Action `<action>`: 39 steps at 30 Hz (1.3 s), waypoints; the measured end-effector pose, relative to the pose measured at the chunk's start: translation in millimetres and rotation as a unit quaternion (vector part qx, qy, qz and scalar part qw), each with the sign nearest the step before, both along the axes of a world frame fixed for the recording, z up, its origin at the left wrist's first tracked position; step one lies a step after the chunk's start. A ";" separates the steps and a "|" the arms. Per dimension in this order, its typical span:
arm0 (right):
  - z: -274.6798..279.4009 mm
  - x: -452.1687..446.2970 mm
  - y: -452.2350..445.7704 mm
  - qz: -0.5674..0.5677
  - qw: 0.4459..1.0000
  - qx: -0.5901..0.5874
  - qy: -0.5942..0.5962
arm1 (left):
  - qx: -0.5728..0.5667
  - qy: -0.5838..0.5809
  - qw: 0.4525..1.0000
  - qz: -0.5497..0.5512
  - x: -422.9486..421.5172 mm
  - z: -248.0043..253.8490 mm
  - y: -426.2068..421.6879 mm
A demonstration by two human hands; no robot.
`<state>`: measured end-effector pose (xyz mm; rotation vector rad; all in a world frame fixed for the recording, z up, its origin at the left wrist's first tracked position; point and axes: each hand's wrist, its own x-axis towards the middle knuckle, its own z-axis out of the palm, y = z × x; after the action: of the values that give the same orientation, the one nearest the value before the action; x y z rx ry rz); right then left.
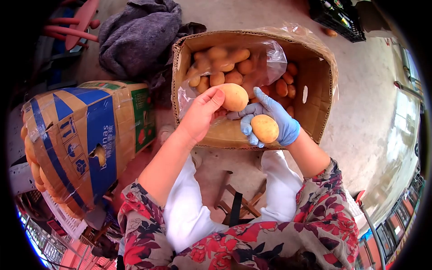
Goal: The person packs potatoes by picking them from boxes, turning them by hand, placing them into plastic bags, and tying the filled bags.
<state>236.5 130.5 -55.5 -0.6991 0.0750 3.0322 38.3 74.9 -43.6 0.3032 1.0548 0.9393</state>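
My bare left hand [204,112] pinches a pale yellow potato [234,97] between thumb and fingers, above the near side of an open cardboard box [320,118]. Just to the right, my right hand [281,118] wears a blue glove. Its fingers curl round a second potato [264,128], while the thumb points up and away from it. Inside the box lie several more potatoes [234,77], some under a clear plastic bag [272,56]. Darker, reddish-brown ones [281,87] lie at the right of the bag.
To the left stands a brown, blue and green carton [101,135] with potatoes [33,157] at its open end. A dark grey cloth [137,33] lies behind it. Far right, a black crate [337,18] sits on the floor near a loose potato [330,33].
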 end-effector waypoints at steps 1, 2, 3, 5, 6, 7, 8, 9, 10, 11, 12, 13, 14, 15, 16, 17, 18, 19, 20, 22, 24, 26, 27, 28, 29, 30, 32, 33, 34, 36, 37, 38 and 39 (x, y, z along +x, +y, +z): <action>2.4 -0.6 1.1 0.003 1.000 0.006 -0.016 | -0.010 -0.017 1.000 -0.008 -1.5 -2.4 -1.4; 3.2 -2.1 1.6 0.009 1.000 0.008 -0.016 | -0.022 -0.034 0.999 -0.001 -3.3 -4.4 -2.1; 3.6 -2.9 2.1 0.014 1.000 0.011 -0.017 | -0.034 -0.053 0.998 0.004 -4.8 -6.2 -2.7; 0.7 -0.6 1.1 0.012 1.000 0.010 -0.021 | -0.044 -0.079 0.996 0.008 -5.6 -8.1 -2.4; -4.8 -1.9 -0.2 0.005 1.000 0.006 -0.021 | -0.043 -0.084 0.995 0.007 -7.7 -6.6 -1.8; -8.3 -2.5 -0.6 -0.002 1.000 0.002 -0.021 | -0.041 -0.089 0.995 0.006 -7.0 -5.9 -0.9; -8.6 -2.5 0.4 -0.002 0.999 0.004 -0.043 | -0.027 -0.057 0.998 0.008 -3.7 -5.7 -1.0; -8.1 -3.7 2.0 0.000 0.998 0.007 -0.062 | -0.013 -0.022 1.000 0.012 -1.9 -5.0 -1.8; -8.0 -4.8 2.5 0.002 0.997 0.010 -0.079 | 0.002 0.015 1.000 0.017 -1.3 -4.4 -2.7; -8.9 -5.6 1.7 -0.006 0.997 0.015 -0.079 | 0.026 0.059 0.998 0.000 0.6 -4.4 -2.9; -6.9 -7.7 0.7 -0.012 0.997 0.017 -0.073 | 0.073 0.119 0.990 -0.032 4.1 -4.9 -4.3; -2.2 -10.1 0.0 -0.019 0.997 0.019 -0.067 | 0.119 0.178 0.975 -0.064 8.4 -5.5 -5.9; 0.9 -11.7 -0.8 -0.025 0.998 0.022 -0.061 | 0.165 0.236 0.953 -0.096 10.0 -5.6 -6.5; 1.0 -11.8 -3.2 -0.026 0.997 0.033 -0.068 | 0.170 0.252 0.947 -0.107 9.0 -4.7 -6.5; 0.1 -11.9 -6.0 -0.028 0.996 0.045 -0.076 | 0.175 0.268 0.940 -0.119 7.2 -3.6 -5.8; -0.5 -12.6 -6.5 -0.028 0.995 0.057 -0.082 | 0.181 0.284 0.933 -0.129 4.5 -2.6 -4.8; -0.8 -11.4 -4.4 -0.044 0.994 0.062 -0.082 | 0.186 0.302 0.925 -0.139 1.1 -2.1 -4.1; -0.8 -7.3 -1.4 -0.058 0.993 0.068 -0.080 | 0.154 0.344 0.909 -0.176 -3.5 -4.2 -5.4; -0.9 -3.9 2.1 -0.074 0.991 0.074 -0.078 | 0.121 0.385 0.890 -0.213 -9.4 -9.9 -8.4; -5.5 -5.8 6.5 -0.058 0.992 0.080 -0.082 | 0.079 0.463 0.847 -0.248 -19.3 -26.6 -17.6; -7.4 -15.8 6.3 -0.020 0.992 0.085 -0.093 | 0.062 0.536 0.805 -0.247 -23.8 -36.9 -23.4; -13.2 -36.4 4.0 -0.024 0.988 0.082 -0.126 | 0.040 0.478 0.870 -0.118 -32.5 -33.7 -12.7; -18.3 -49.2 6.2 -0.042 0.985 0.072 -0.153 | 0.057 0.460 0.883 -0.077 -35.8 -30.8 -8.2; -25.9 -61.2 10.4 -0.060 0.980 0.062 -0.180 | 0.073 0.442 0.893 -0.036 -38.0 -29.8 -5.7; -46.5 -72.8 16.1 -0.079 0.967 0.038 -0.239 | 0.083 0.469 0.878 -0.040 -37.3 -33.5 -5.9; -58.8 -82.6 22.2 -0.115 0.958 0.035 -0.262 | 0.092 0.496 0.862 -0.045 -34.8 -39.1 -7.5; -81.6 -92.5 34.2 -0.146 0.944 0.022 -0.295 | 0.104 0.510 0.852 -0.050 -35.6 -44.8 -7.3; -70.4 -89.3 36.8 -0.147 0.934 0.112 -0.307 | 0.106 0.497 0.860 -0.050 -38.0 -45.9 -7.1; -68.6 -86.3 37.5 -0.160 0.929 0.160 -0.293 | 0.108 0.482 0.868 -0.049 -39.7 -46.2 -7.6; -57.5 -71.4 41.2 -0.157 0.937 0.155 -0.272 | 0.117 0.496 0.858 -0.064 -41.3 -47.3 -9.5; -56.3 -58.2 43.1 -0.136 0.947 0.168 -0.237 | 0.125 0.504 0.852 -0.068 -42.3 -49.1 -10.3; -57.1 -41.0 42.6 -0.108 0.959 0.182 -0.190 | 0.134 0.512 0.845 -0.072 -43.1 -50.2 -10.8; -56.4 -24.6 43.3 -0.042 0.965 0.199 -0.164 | 0.125 0.517 0.843 -0.080 -44.0 -50.6 -10.8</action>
<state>211.9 173.8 -111.9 -1.1002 -0.4833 2.6776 -5.8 64.1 -94.2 1.1939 1.8478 0.7370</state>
